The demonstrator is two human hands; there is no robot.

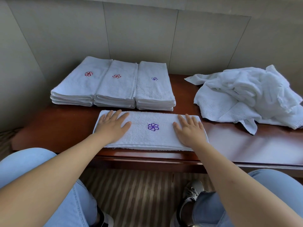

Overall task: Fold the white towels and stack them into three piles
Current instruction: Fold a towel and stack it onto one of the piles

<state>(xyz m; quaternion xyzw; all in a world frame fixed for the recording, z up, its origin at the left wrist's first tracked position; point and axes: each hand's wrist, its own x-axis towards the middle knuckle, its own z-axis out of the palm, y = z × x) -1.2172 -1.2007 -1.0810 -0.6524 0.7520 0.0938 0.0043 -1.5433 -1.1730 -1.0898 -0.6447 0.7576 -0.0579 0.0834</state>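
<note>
A white towel (150, 136) with a purple flower mark lies folded into a long strip near the table's front edge. My left hand (113, 126) lies flat on its left end, fingers straight. On its right end my right hand (189, 130) presses flat in the same way. Behind it stand three piles of folded towels: a left pile (77, 86) and a middle pile (117, 89), each with a red mark on top, and a right pile (153, 90) with a purple mark. A heap of unfolded white towels (249, 95) lies at the right.
The dark red wooden table (246, 148) stands against a grey panelled wall. Its left edge ends near the left pile. My knees in light blue jeans and my shoes show below, above a striped carpet (139, 194).
</note>
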